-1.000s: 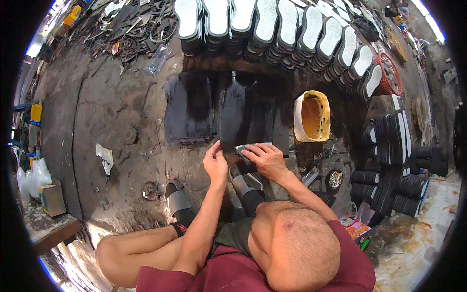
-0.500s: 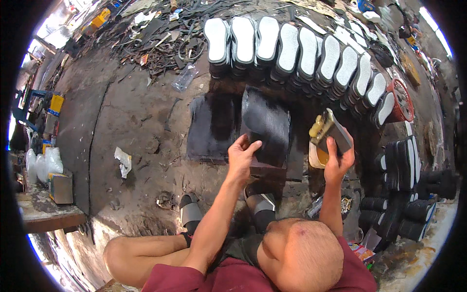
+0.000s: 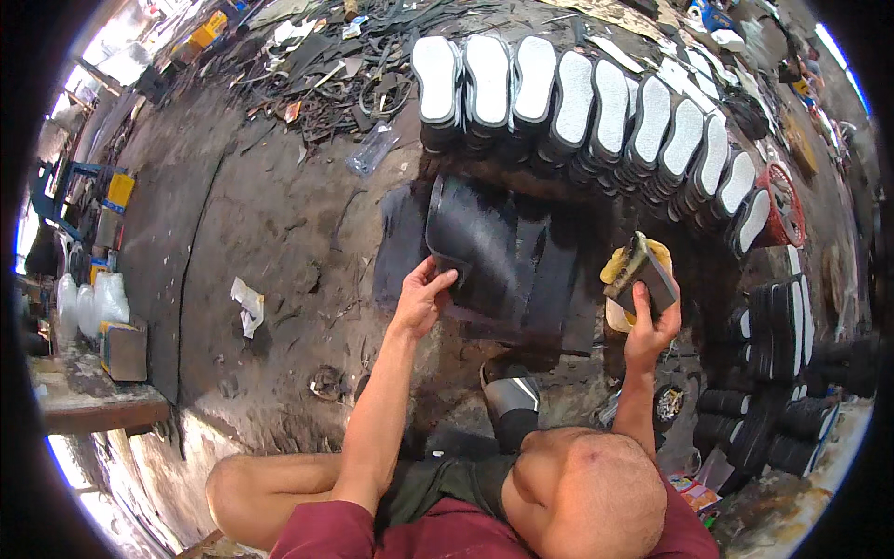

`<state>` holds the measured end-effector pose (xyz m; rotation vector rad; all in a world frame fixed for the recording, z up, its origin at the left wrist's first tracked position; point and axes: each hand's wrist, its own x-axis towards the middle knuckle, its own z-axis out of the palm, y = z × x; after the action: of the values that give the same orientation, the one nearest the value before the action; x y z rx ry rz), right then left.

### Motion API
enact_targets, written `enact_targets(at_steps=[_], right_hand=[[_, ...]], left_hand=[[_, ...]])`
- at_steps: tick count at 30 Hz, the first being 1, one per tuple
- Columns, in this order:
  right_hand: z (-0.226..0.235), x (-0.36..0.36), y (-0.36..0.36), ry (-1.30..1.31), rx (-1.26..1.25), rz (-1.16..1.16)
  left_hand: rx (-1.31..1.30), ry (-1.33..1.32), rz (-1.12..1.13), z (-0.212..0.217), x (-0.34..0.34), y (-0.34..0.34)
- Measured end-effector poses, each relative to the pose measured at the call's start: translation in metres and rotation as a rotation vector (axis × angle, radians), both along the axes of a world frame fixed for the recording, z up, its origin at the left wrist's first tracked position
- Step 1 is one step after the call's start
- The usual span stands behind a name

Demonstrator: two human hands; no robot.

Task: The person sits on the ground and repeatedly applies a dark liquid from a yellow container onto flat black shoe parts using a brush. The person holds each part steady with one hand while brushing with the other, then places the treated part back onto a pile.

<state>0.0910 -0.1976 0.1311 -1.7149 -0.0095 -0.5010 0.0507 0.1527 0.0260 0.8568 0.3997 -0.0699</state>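
1. Left hand (image 3: 421, 303) grips the near-left edge of a black rubber sheet (image 3: 480, 247), fingers closed over it; the sheet lies flat on the dark floor (image 3: 261, 233), just in front of the seated person.
2. Right hand (image 3: 652, 321) is clamped around a glue-smeared brush (image 3: 638, 270), held over a yellow container (image 3: 616, 279) right of the sheet.
3. Progress, as judged: the brush looks loaded, but the sheet surface shows no wet coat; spreading appears not yet begun.
4. A long row of white-topped soles (image 3: 596, 107) lies at the far side; black sole stacks (image 3: 782, 373) stand at right.
5. The floor is stained and gritty; rubber offcuts (image 3: 326, 65) are heaped far left, with a crumpled paper scrap (image 3: 248, 306) left.
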Motion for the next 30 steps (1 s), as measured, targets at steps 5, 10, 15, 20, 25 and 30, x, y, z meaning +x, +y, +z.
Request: enact_targets(at_steps=[5,10,15,20,25,30], right_hand=[[0.002,-0.003,0.000,-0.063,-0.018,0.009],[0.002,-0.005,0.007,0.046,0.028,-0.014],[0.007,0.021,0.029,0.094,-0.048,0.017],[0.019,0.058,0.039,0.098,-0.124,0.156],[0.021,0.064,0.036,0.132,-0.185,0.131],[0.020,0.073,0.037,0.134,-0.221,0.110]], left_hand=[[-0.107,-0.113,0.268,-0.025,0.004,0.026],[0.191,0.354,0.401,-0.046,-0.005,0.067],[1.561,-0.136,0.428,-0.029,-0.032,-0.014],[1.746,-0.449,-0.420,-0.017,-0.032,-0.053],[1.513,-0.298,-0.759,-0.007,-0.027,-0.025],[1.631,-0.543,-0.478,-0.009,-0.025,-0.092]])
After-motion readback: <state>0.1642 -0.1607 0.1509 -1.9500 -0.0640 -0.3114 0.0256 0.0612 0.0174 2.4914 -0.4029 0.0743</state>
